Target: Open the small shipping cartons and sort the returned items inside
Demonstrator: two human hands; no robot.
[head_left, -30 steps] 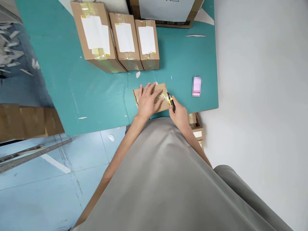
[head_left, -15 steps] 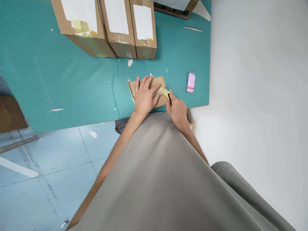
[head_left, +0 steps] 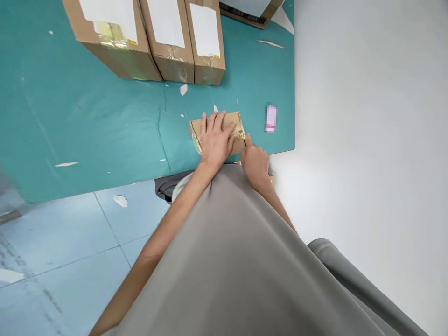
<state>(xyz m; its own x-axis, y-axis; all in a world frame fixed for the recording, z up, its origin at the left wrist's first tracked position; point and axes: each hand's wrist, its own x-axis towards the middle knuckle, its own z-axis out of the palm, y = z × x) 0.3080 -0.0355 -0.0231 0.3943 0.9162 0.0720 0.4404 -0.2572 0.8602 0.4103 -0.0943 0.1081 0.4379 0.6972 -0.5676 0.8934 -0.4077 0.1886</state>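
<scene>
A small taped cardboard box [head_left: 231,120] lies near the front edge of the teal table [head_left: 105,126]. My left hand [head_left: 216,139] rests flat on top of it, fingers spread. My right hand [head_left: 256,161] is closed round a black and yellow utility knife [head_left: 244,136], whose tip touches the box's right end. Most of the knife is hidden in my fist.
Three taped cardboard boxes [head_left: 168,37] with white labels stand side by side at the back of the table. A small pink object [head_left: 270,117] lies to the right of the box. Paper scraps dot the table and the blue floor [head_left: 70,242]. A white wall [head_left: 367,116] is on the right.
My right hand has drawn the knife in against the box's right end, so less of the knife shows. The left hand stays on the box. The camera view has shifted.
</scene>
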